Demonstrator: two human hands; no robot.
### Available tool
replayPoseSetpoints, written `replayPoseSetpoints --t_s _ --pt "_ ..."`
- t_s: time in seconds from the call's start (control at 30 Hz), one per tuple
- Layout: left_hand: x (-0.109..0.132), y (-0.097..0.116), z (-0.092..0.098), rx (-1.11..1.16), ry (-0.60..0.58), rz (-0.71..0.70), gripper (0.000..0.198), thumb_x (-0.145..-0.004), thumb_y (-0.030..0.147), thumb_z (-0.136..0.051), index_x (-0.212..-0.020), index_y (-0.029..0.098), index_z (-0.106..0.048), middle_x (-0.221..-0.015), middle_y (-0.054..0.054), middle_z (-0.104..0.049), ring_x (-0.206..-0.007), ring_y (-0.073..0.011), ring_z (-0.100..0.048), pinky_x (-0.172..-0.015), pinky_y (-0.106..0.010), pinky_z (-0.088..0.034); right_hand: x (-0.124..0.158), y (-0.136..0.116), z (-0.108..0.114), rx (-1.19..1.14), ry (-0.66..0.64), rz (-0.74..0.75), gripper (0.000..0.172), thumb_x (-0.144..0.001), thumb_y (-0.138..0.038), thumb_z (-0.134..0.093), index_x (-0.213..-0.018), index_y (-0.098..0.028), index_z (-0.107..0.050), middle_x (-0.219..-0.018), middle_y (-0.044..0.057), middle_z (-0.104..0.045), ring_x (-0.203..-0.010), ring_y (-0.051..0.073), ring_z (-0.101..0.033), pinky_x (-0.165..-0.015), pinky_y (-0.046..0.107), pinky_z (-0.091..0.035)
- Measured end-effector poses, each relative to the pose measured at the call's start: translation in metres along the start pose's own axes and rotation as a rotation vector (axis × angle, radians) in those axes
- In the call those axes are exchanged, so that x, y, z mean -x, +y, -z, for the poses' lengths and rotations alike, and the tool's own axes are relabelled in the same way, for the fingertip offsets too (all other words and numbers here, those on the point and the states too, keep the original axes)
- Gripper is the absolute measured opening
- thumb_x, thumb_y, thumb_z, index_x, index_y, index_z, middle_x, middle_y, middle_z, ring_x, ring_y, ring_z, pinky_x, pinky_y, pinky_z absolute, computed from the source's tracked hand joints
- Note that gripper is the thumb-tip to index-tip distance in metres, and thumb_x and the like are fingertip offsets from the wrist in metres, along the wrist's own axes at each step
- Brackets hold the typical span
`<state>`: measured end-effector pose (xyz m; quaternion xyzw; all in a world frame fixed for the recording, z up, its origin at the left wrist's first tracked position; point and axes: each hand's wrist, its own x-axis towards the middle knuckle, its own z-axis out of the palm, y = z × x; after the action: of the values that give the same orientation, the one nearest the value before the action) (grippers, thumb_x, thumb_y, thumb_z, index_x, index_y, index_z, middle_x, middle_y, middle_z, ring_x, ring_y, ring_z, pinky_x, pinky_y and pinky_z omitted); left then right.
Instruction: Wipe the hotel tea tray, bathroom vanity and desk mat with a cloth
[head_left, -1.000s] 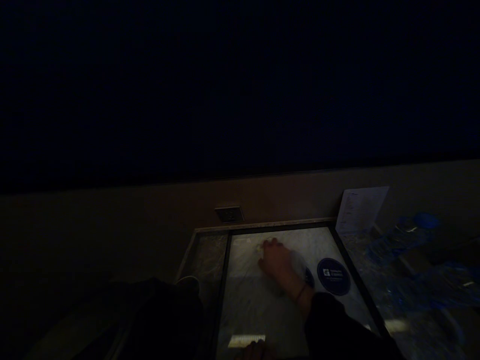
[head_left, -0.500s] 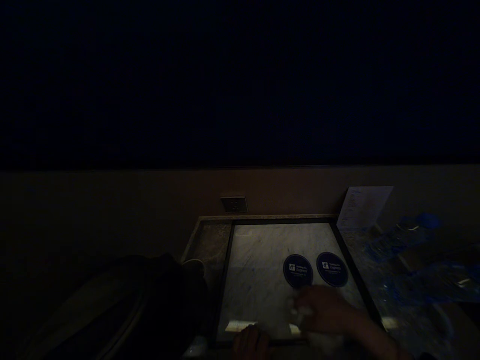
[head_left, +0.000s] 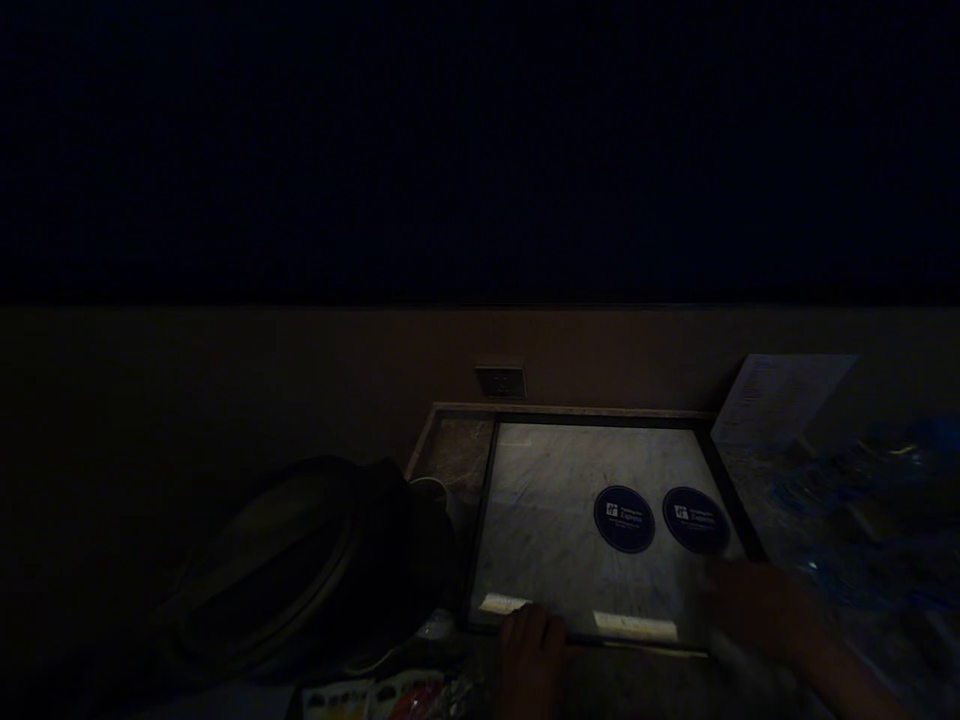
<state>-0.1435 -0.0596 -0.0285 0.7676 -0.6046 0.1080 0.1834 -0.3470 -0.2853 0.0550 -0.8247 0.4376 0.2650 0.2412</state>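
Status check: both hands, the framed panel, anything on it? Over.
Left hand at near edge of framed panel. Right hand blurred by its near right corner, grip unclear. Two round coasters on panel, toward its right side.

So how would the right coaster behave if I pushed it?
The right coaster looks thin and lies flat, so it would likely slide rather than tip. The tray shows bright strips like reflections, so it may be smooth and offer little grip. Being so thin, the coaster is probably light too.

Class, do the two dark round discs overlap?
No, some pale surface shows between the left disc and the right disc.
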Motion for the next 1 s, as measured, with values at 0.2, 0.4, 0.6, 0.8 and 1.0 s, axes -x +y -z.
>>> replayPoseSetpoints --t_s 0.2,0.4,0.6,0.8,1.0 --pt "0.014 -0.003 -0.025 0.009 0.170 0.064 0.014 -0.089 0.011 -0.050 -0.096 0.020 -0.058 -0.082 -0.003 -0.067 -0.077 -0.0215 -0.065 -0.076 -0.034 -0.054 -0.004 -0.076 0.009 -0.035 -0.091 0.438 0.038 -0.077 -0.039 -0.055 -0.102 -0.018 -0.074 -0.106 0.016 -0.074 -0.100 0.039 -0.068 -0.082 0.046 -0.051" --pt "0.026 -0.003 -0.017 -0.108 0.015 0.092 0.032 -0.089 0.017 -0.058 -0.120 0.012 -0.051 -0.115 -0.017 -0.065 -0.103 -0.0280 -0.067 -0.082 -0.040 -0.061 -0.042 -0.125 0.046 -0.116 -0.114 0.704 0.048 -0.071 -0.036 -0.065 -0.118 -0.025 -0.068 -0.112 0.007 -0.073 -0.102 0.028 -0.067 -0.083 0.035 -0.050" --pt "0.023 -0.004 -0.011 -0.017 0.120 0.173 0.034 -0.093 0.028 -0.058 -0.123 0.015 -0.048 -0.121 -0.019 -0.059 -0.108 -0.0285 -0.065 -0.081 -0.042 -0.061 -0.036 -0.132 0.002 -0.081 -0.082 0.851 0.047 -0.070 -0.048 -0.070 -0.114 -0.030 -0.070 -0.120 0.005 -0.067 -0.109 0.028 -0.062 -0.090 0.038 -0.050" --pt "0.018 -0.011 -0.003 -0.012 0.062 0.098 0.040 -0.093 0.034 -0.060 -0.126 0.015 -0.047 -0.120 -0.018 -0.061 -0.107 -0.0288 -0.066 -0.081 -0.041 -0.061 0.002 -0.031 0.004 -0.047 -0.159 0.355 0.042 -0.070 -0.022 -0.055 -0.108 -0.022 -0.073 -0.124 0.012 -0.069 -0.115 0.034 -0.063 -0.095 0.045 -0.050" --pt "0.019 -0.014 -0.008 -0.042 0.017 0.092 0.035 -0.095 0.036 -0.056 -0.125 0.018 -0.050 -0.117 -0.015 -0.064 -0.101 -0.0282 -0.067 -0.079 -0.041 -0.060 0.017 0.005 0.029 0.187 -0.168 0.035 0.038 -0.082 -0.022 -0.045 -0.103 -0.014 -0.075 -0.108 0.023 -0.072 -0.103 0.043 -0.068 -0.085 0.054 -0.053"
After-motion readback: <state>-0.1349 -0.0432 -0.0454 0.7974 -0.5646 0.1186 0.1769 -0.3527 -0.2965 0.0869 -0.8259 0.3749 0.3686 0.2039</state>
